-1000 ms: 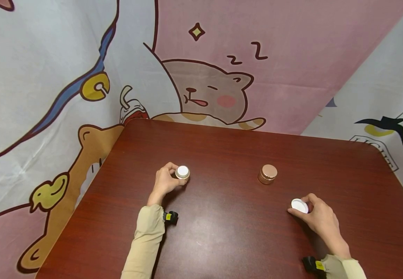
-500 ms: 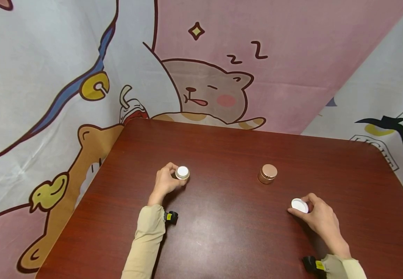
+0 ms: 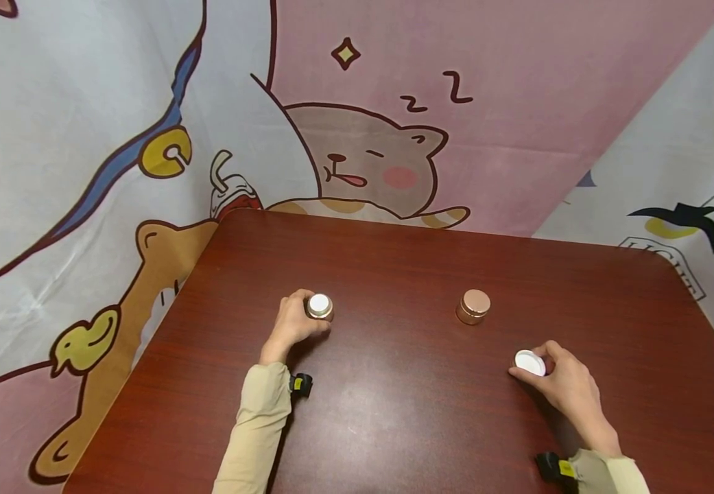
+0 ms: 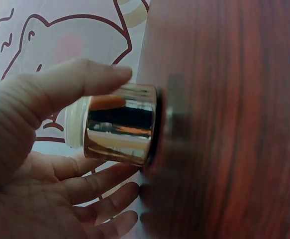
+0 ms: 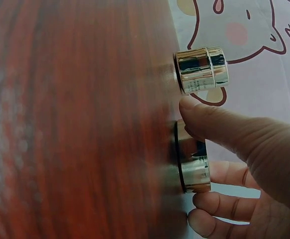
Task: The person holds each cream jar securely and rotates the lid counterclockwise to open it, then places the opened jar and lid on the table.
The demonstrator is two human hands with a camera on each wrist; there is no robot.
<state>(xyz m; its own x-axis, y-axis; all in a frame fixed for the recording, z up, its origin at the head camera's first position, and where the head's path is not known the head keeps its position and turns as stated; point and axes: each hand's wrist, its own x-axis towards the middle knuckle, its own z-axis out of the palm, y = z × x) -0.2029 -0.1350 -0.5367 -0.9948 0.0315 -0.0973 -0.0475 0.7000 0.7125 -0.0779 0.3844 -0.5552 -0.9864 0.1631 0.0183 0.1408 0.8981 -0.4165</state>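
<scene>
Nearest, the right hand (image 3: 569,387) pinches a round gold metallic lid (image 3: 530,363), white inside up, on the red-brown table (image 3: 394,412). Farther off, the left hand (image 3: 291,322) curves loosely round an uncovered white-topped gold jar (image 3: 320,306); a closed rose-gold jar (image 3: 473,307) stands beyond the lid. The step seems placing both; letting go calls for spread fingers.

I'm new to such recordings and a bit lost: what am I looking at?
There's no machine, just a person's two bare hands. The wide picture comes from a head-worn camera; the close-ups come from the black camera on each wrist. On the table, the left hand has its fingers around an open jar, though whether they grip it is unclear; the right hand holds a lid, white inside up. A closed coppery jar stands between the hands.
</scene>
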